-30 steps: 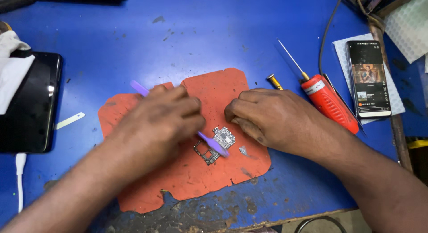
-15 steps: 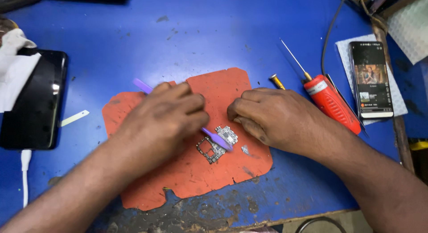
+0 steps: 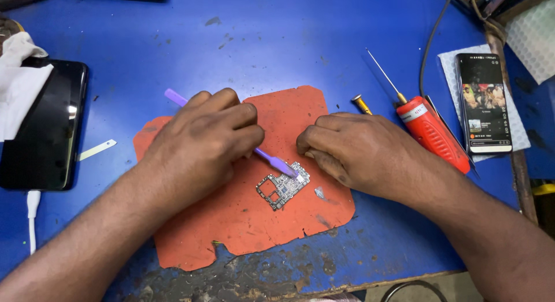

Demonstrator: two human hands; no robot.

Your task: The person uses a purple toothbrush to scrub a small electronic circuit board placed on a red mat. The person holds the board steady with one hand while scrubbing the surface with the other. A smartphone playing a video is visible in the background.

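My left hand point(image 3: 202, 143) grips a purple brush point(image 3: 272, 159), its head on the small circuit board point(image 3: 283, 186) lying on the orange mat point(image 3: 243, 221). My right hand point(image 3: 352, 152) (fingers curled, holding nothing I can see) rests just beside the board.

Item one: a small circuit board point(image 3: 282, 188), silver-grey with dense metal shielding and fine components, irregular in outline with a square cut-out frame at its lower-left end. It lies flat, turned at a diagonal, near the middle of an orange-red mat point(image 3: 243, 221), slightly right of centre.

Item two: a slim purple plastic brush-like tool point(image 3: 272, 159). Its handle end point(image 3: 173, 96) projects up and left; the shaft slopes down to the right. The working tip rests on the board's upper right portion, in contact. Bristle detail cannot be made out.
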